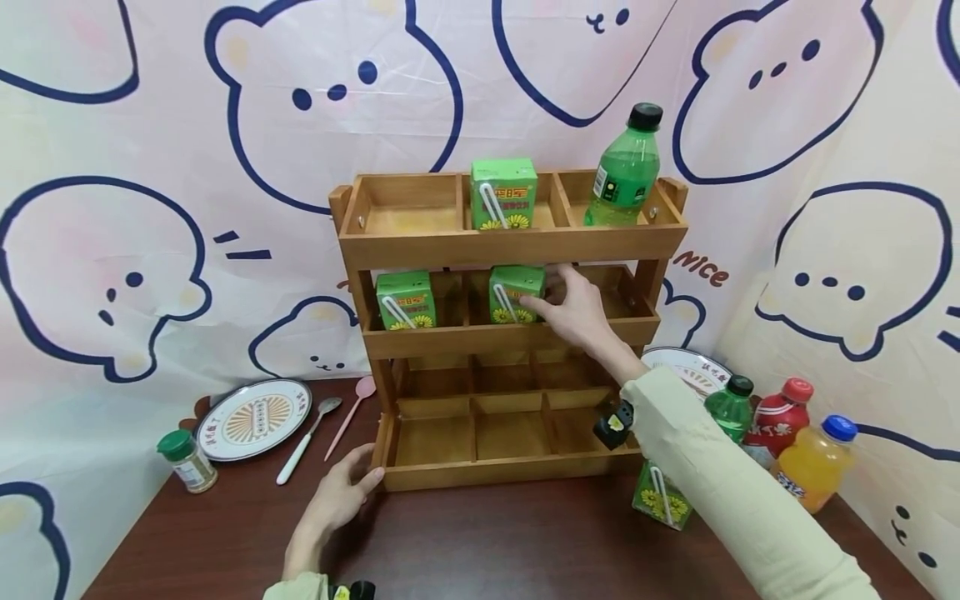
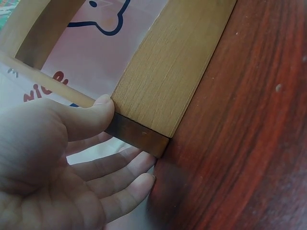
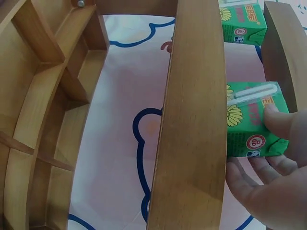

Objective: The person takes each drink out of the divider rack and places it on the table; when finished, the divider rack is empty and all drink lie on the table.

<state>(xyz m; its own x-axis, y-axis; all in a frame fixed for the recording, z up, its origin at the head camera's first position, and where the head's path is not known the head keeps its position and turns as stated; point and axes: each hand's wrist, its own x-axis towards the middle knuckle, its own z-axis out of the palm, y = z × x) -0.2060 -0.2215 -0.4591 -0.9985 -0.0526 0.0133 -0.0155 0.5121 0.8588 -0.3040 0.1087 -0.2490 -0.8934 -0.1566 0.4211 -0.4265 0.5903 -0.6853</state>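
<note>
My right hand (image 1: 576,307) holds a green drink carton (image 1: 516,293) in the middle tier of a wooden shelf (image 1: 510,340). In the right wrist view, thumb and fingers grip the carton (image 3: 256,122) from its sides; the front rail hides its lower part. Another green carton (image 1: 406,300) sits in that tier's left compartment. On the top tier stand a third carton (image 1: 504,196) in the centre and a green bottle (image 1: 624,171) at the right. My left hand (image 1: 335,493) holds the shelf's lower left corner, the thumb pressing its edge (image 2: 144,134).
Left of the shelf are a green-capped spice jar (image 1: 187,461), a plate (image 1: 255,419), a white-handled spoon (image 1: 307,442) and a pink spoon (image 1: 350,417). At right stand green (image 1: 730,407), red (image 1: 778,421) and orange (image 1: 813,464) bottles, another plate (image 1: 688,371) and a carton (image 1: 660,496) partly behind my sleeve.
</note>
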